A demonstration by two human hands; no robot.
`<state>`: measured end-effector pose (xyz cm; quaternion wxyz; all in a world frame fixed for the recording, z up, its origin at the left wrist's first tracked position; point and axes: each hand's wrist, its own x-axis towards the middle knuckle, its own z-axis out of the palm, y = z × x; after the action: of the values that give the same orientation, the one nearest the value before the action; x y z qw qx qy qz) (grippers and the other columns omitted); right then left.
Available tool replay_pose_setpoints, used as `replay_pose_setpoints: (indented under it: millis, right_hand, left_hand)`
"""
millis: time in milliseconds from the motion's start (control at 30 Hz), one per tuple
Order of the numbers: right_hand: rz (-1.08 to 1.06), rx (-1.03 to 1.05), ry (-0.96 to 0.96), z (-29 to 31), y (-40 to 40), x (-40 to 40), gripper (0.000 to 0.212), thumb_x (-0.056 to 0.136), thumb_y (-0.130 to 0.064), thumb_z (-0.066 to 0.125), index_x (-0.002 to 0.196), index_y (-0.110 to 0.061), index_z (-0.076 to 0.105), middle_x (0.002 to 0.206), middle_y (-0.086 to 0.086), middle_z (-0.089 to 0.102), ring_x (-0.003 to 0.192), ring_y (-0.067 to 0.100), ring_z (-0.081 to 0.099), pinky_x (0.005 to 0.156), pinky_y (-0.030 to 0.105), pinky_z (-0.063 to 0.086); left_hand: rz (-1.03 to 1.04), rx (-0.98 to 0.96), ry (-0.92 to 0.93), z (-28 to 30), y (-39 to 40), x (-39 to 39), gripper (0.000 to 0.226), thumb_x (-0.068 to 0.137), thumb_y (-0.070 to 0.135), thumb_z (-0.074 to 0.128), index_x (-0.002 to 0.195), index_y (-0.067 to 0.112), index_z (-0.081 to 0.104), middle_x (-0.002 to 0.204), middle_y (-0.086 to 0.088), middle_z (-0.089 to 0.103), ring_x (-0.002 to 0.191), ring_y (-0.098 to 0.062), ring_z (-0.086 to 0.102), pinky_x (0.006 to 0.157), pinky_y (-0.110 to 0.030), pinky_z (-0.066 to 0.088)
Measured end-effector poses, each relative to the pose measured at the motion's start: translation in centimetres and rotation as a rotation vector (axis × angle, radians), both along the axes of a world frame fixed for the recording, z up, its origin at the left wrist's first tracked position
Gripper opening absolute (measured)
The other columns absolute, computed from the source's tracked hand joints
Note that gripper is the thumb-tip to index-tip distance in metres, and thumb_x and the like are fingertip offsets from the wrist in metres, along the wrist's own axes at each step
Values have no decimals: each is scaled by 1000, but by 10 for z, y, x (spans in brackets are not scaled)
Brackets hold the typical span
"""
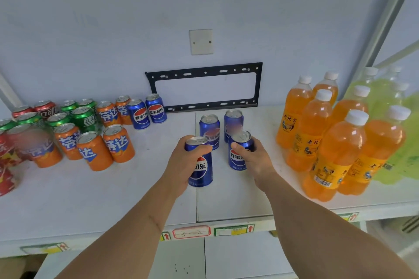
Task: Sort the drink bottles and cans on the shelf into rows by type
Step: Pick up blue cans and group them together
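Left hand [186, 161] and right hand [253, 158] each gripping an upright blue Pepsi can [200, 171], standing just before the two-can Pepsi row [221, 128] behind.

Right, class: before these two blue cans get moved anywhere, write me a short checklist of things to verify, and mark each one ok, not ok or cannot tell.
1. Left hand grips a blue can firmly: ok.
2. Right hand grips the other blue can: ok.
3. Both held cans upright: ok.
4. All blue cans together: not ok, two stand far back beside the orange cans.
5. Bare shelf beside the middle group for a row: ok.
6. Held cans lifted off the shelf: cannot tell.
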<state>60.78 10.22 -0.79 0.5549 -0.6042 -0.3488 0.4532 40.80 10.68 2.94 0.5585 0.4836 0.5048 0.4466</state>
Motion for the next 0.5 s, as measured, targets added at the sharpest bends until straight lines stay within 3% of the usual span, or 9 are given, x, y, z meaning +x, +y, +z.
replay_pose_setpoints:
  millis: [133,200,267,367,500]
  right_hand:
    - [49,-117,-170,-7,-20,3,73,68,-45,84,128,-31,45,130,-3,58,101,13,57,81,28,45]
    - [29,-237,-440,-6,-33,4,75,75,-49,77,138,-24,44,135,-1,55,106,18,56,79,28,42]
    - [70,-303,-824,-5,-47,6,60,84,-49,66,134,-21,48,130,1,57,104,19,57,76,28,45]
    - [224,-247,-1226,-4,-66,8,49,92,-45,54,136,-23,49,129,0,57,111,21,56,87,31,48]
    - [341,-181,-1347,-2,-80,13,46,96,-44,47,137,-24,49,131,-1,56,114,21,55,93,32,45]
  left_hand:
    - [-54,31,86,0,7,10,47,71,33,86,109,36,58,100,8,71,87,-14,71,59,-24,55]
    - [-68,42,120,0,9,16,49,71,34,85,110,37,57,101,10,70,87,-14,70,59,-23,55]
    - [-71,52,133,-1,10,22,51,70,35,87,111,38,57,101,11,70,87,-13,70,61,-24,56]
    - [-76,52,137,-5,14,28,56,68,33,88,115,37,57,106,9,69,92,-14,69,68,-28,57]
    - [-95,79,202,-11,21,31,57,70,32,88,118,34,57,109,8,68,96,-14,67,76,-33,58]
